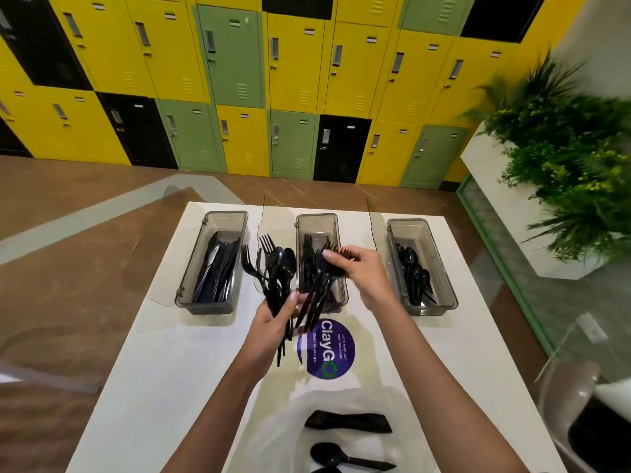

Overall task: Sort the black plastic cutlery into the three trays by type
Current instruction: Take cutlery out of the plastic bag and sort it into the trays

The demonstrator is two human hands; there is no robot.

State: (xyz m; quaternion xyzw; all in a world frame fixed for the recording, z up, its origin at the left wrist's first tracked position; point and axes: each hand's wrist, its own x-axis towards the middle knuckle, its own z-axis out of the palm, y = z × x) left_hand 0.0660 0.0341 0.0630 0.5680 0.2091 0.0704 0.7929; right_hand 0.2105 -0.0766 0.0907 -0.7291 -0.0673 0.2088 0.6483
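Head view: left hand [273, 319] grips cutlery bunch [278, 268]; right hand [362, 274] pinches forks [317, 288] over middle tray [317, 221].

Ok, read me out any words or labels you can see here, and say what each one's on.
"ClayGO": round purple sticker on the white table.
"Let's keep our pantries clean.": same sticker.
"Clean as you go": same sticker.
Locker door plates: too small to read.

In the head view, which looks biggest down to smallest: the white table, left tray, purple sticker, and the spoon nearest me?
1. white table
2. left tray
3. purple sticker and spoon look about alike; the spoon is nearer the camera, so I won't rank them.
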